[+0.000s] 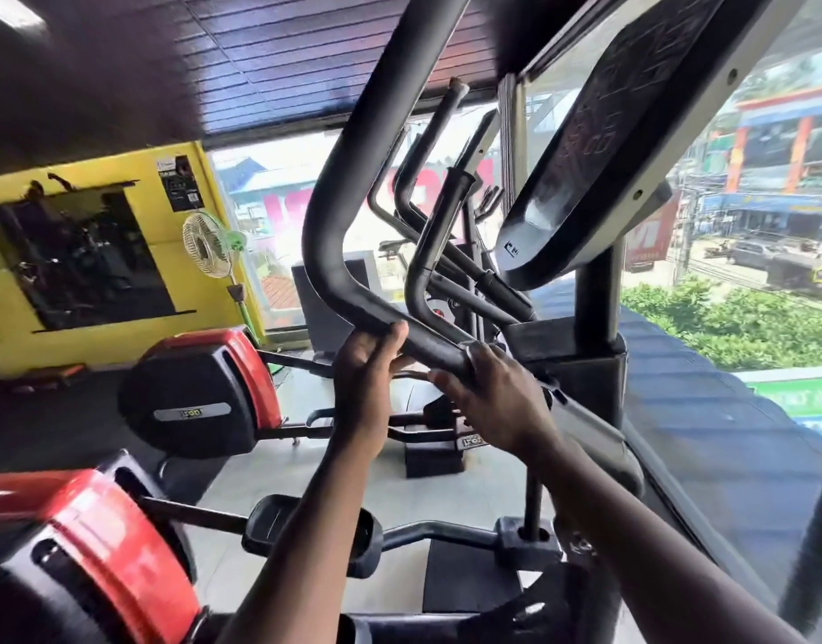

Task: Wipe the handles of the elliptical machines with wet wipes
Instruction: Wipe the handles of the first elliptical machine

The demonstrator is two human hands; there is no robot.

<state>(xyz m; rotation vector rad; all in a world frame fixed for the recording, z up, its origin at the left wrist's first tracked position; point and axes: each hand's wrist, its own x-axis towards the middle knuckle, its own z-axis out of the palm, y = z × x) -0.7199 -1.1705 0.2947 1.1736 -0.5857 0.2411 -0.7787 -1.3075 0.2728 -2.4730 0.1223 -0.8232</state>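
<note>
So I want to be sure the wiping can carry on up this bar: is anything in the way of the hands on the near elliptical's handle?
Nothing visible. Both the left hand and right hand already grip the handle, whose bar above them shows bare. No wet wipe can be made out.

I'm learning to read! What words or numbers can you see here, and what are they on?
No text here reads clearly.
Grey badge on the red-and-black machine cover: blurred.
Label on the machine base: blurred.
Screen panel: markings too faint.
Black poster on the yellow wall: too small.
Street signs outside: blurred.
</note>
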